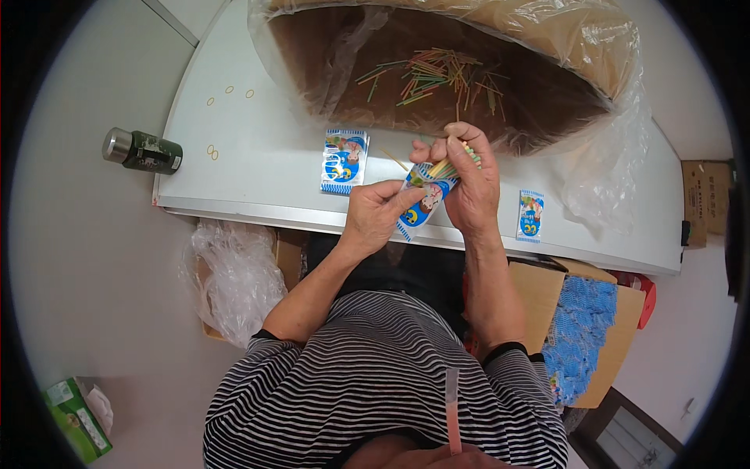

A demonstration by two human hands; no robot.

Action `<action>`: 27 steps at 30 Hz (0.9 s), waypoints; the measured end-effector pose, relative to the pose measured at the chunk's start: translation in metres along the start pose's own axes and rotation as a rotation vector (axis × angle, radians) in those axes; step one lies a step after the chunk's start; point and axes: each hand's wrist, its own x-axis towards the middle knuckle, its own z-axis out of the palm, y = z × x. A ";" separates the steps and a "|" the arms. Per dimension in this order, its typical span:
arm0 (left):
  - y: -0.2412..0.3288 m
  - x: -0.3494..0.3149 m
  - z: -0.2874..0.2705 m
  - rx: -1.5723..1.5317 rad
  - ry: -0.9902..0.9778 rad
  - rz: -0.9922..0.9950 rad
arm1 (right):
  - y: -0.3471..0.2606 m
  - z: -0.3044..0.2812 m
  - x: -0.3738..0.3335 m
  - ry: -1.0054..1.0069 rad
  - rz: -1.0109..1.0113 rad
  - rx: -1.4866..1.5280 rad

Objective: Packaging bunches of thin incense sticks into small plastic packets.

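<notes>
My left hand (375,216) pinches a small blue and white printed packet (423,205) at its side. In my right hand (474,184) is a bundle of thin coloured sticks (444,169), its lower ends at the packet's mouth; how deep they sit inside I cannot tell. One stick (458,111) pokes up above the right fingertips. Left of the hands lies a stack of the same packets (344,160). A loose stick (394,159) rests between that stack and my hands. Another packet (530,216) lies flat to the right, near the table's front edge.
Beyond my hands a large plastic-lined box (344,98) holds many loose coloured sticks (437,74). Rubber bands (212,152) and a dark flask (144,151) are at the left. Below the table stand a carton of blue packets (580,332) and a clear plastic bag (238,273).
</notes>
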 end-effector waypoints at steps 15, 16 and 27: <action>-0.038 0.008 0.007 -0.189 0.012 0.068 | -0.024 -0.015 -0.038 -0.175 -0.090 -0.707; -0.041 0.009 0.009 -0.248 -0.004 0.129 | -0.030 -0.016 -0.044 -0.111 -0.122 -0.589; -0.029 0.003 0.022 -0.029 -0.030 0.176 | -0.015 -0.046 -0.080 0.100 -0.320 -0.619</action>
